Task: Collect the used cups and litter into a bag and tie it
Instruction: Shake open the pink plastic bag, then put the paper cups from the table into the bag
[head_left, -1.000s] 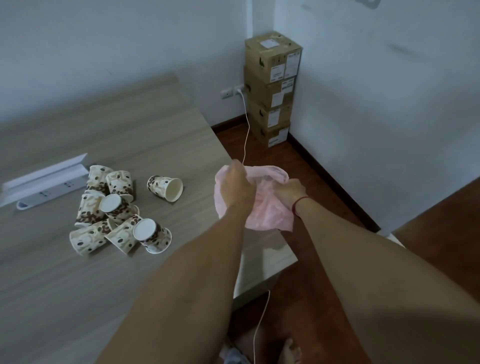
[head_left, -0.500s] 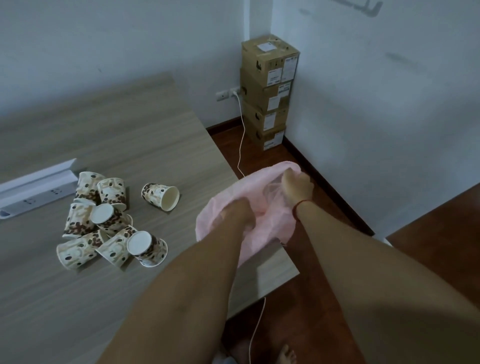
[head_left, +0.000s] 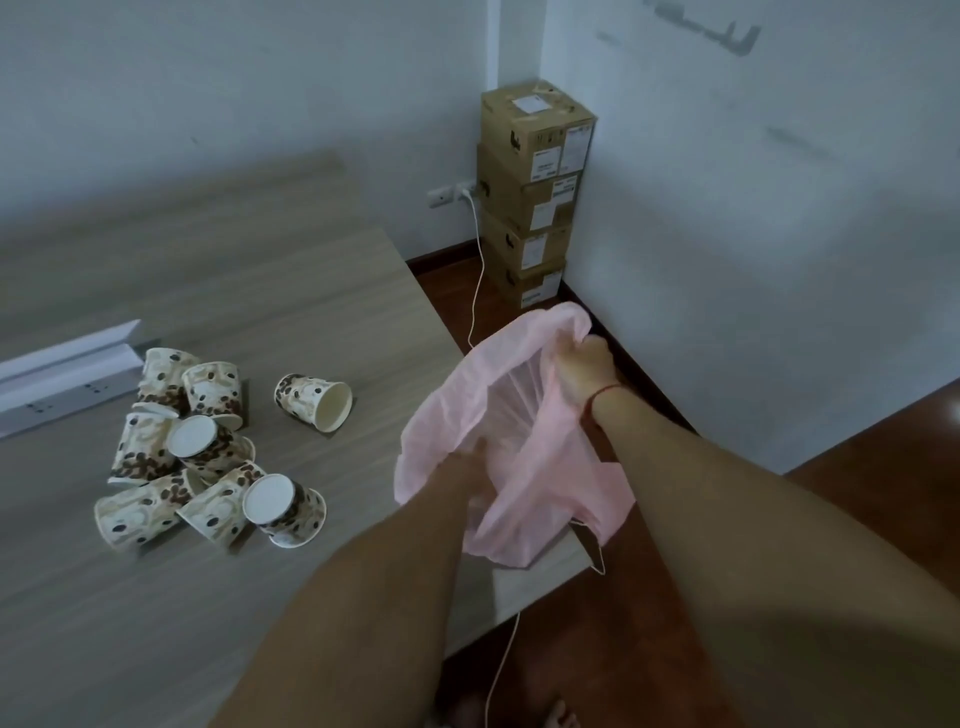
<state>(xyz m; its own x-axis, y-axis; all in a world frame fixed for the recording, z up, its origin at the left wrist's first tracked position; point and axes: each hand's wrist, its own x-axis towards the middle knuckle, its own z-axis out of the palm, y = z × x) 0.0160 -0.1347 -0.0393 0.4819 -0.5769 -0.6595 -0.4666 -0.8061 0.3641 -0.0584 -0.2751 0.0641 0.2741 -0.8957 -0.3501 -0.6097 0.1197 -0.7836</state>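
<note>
Clenching the pink bag (head_left: 441, 415) rim, right hand (head_left: 584, 374) fingers curl; left hand (head_left: 465, 462) fingers hidden inside.

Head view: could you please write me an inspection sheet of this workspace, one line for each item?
Surface: wooden table, cups on its left part.
Job's things: paper cups heaped on their sides, one lone cup apart; pink bag held open at the table's right edge, no cup seen inside.
Clutter: power strip and white carton behind the heap.
Hands: right hand grips the bag's far rim; left hand at the near rim, fingers hidden.
Cables: white cable runs from wall socket to the floor.
Surroundings: stacked cardboard boxes in the corner; red-brown floor.
</note>
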